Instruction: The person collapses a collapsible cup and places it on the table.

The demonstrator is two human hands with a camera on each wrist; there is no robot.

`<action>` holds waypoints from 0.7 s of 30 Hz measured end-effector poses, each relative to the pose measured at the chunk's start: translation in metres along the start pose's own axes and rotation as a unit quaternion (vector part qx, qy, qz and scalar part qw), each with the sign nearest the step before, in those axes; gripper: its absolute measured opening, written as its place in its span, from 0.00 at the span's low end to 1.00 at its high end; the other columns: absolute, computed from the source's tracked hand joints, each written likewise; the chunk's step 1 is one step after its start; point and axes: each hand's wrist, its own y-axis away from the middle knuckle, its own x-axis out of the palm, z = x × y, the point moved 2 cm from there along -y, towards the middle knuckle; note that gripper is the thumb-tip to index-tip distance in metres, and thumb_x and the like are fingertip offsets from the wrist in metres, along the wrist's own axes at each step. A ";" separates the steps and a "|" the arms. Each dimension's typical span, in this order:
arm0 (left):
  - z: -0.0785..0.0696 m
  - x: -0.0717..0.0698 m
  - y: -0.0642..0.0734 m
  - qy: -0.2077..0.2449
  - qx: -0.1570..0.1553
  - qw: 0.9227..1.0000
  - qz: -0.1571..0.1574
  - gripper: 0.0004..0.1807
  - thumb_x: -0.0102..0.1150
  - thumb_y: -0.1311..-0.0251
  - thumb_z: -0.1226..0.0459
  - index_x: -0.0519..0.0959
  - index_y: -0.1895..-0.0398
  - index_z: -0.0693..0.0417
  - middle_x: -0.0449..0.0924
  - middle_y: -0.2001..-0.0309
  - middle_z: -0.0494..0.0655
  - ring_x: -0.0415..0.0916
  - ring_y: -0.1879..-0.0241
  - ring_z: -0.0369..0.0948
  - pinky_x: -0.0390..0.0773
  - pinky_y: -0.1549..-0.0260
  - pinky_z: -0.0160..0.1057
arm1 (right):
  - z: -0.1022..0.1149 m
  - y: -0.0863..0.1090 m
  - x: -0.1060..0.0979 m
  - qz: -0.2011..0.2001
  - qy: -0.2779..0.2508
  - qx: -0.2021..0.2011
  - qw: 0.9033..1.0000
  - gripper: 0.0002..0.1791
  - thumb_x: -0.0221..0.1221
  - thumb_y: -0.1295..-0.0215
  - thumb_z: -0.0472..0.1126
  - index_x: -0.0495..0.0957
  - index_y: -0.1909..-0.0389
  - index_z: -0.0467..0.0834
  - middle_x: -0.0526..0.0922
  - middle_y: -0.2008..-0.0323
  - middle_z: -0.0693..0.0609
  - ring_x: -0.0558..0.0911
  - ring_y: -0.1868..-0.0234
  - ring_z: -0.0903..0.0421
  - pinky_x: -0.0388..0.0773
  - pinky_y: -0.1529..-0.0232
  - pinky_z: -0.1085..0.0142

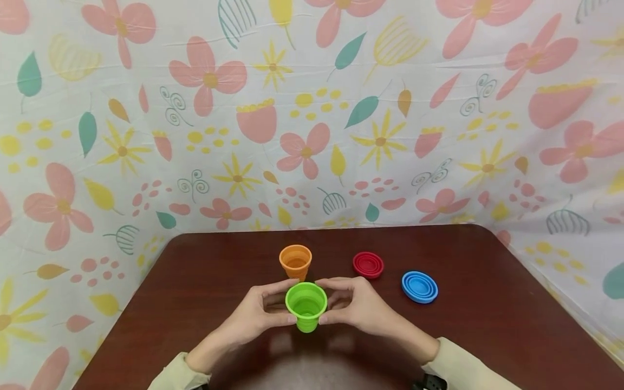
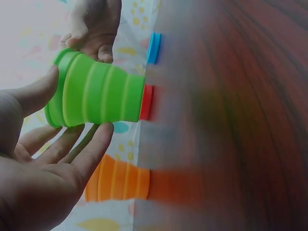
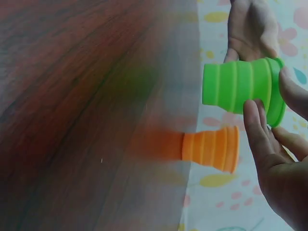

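Note:
A green collapsible cup (image 1: 306,307), pulled out to full height with ringed walls, is held upright above the table between both hands. My left hand (image 1: 258,309) grips it from the left, thumb at the rim and fingertips along the far side. From the right, my right hand (image 1: 358,304) holds it the same way. In the left wrist view the green cup (image 2: 98,91) shows its stepped side, with its base off the wood. Just behind stands an expanded orange collapsible cup (image 1: 296,259), upright on the table.
To the back right lies a red collapsible cup (image 1: 368,265), folded flat. A blue collapsible cup (image 1: 420,287), also flat, lies further right and nearer. The dark wooden table (image 1: 219,260) ends at a flower-patterned cloth (image 1: 302,108) behind it.

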 end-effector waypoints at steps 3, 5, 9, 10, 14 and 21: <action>-0.001 0.005 -0.005 -0.005 0.006 1.000 -0.002 0.38 0.73 0.37 0.70 0.69 0.24 0.65 0.76 0.31 0.61 0.76 0.35 0.59 0.82 0.42 0.43 | 0.002 0.004 -0.007 0.000 0.010 -0.004 1.000 0.36 0.78 0.42 0.36 0.78 0.32 0.36 0.84 0.42 0.42 0.89 0.57 0.47 0.89 0.54 0.57; 0.000 0.008 -0.010 -0.006 0.004 1.000 -0.003 0.38 0.73 0.37 0.70 0.69 0.24 0.64 0.76 0.32 0.60 0.77 0.36 0.58 0.82 0.42 0.43 | 0.001 0.007 -0.012 0.000 0.011 -0.004 1.000 0.36 0.78 0.42 0.36 0.78 0.32 0.36 0.85 0.44 0.42 0.89 0.57 0.47 0.88 0.54 0.57; 0.000 0.014 -0.017 -0.006 -0.006 1.000 -0.004 0.38 0.73 0.36 0.69 0.70 0.24 0.61 0.76 0.31 0.58 0.77 0.35 0.56 0.82 0.43 0.43 | 0.000 0.010 -0.019 -0.002 0.010 0.002 1.000 0.36 0.77 0.41 0.35 0.78 0.32 0.36 0.87 0.47 0.41 0.89 0.56 0.46 0.88 0.53 0.57; 0.000 0.015 -0.018 -0.006 -0.008 1.000 -0.004 0.38 0.73 0.36 0.69 0.70 0.24 0.61 0.76 0.31 0.58 0.77 0.35 0.55 0.82 0.43 0.43 | -0.001 0.011 -0.020 -0.003 0.010 0.001 1.000 0.35 0.77 0.41 0.34 0.78 0.32 0.36 0.87 0.48 0.41 0.89 0.56 0.46 0.88 0.53 0.57; 0.000 0.019 -0.023 -0.006 -0.008 1.000 -0.006 0.38 0.73 0.36 0.70 0.70 0.24 0.62 0.76 0.31 0.58 0.76 0.34 0.56 0.83 0.44 0.42 | 0.000 0.013 -0.025 -0.005 0.012 -0.003 1.000 0.35 0.77 0.41 0.34 0.78 0.32 0.36 0.88 0.49 0.40 0.89 0.56 0.45 0.89 0.54 0.56; -0.001 0.025 -0.027 -0.011 -0.001 1.000 -0.006 0.38 0.73 0.37 0.70 0.70 0.25 0.65 0.77 0.32 0.58 0.76 0.35 0.57 0.84 0.46 0.40 | -0.002 0.018 -0.029 -0.006 0.016 -0.002 1.000 0.35 0.77 0.40 0.35 0.78 0.31 0.37 0.89 0.52 0.40 0.89 0.56 0.45 0.89 0.56 0.55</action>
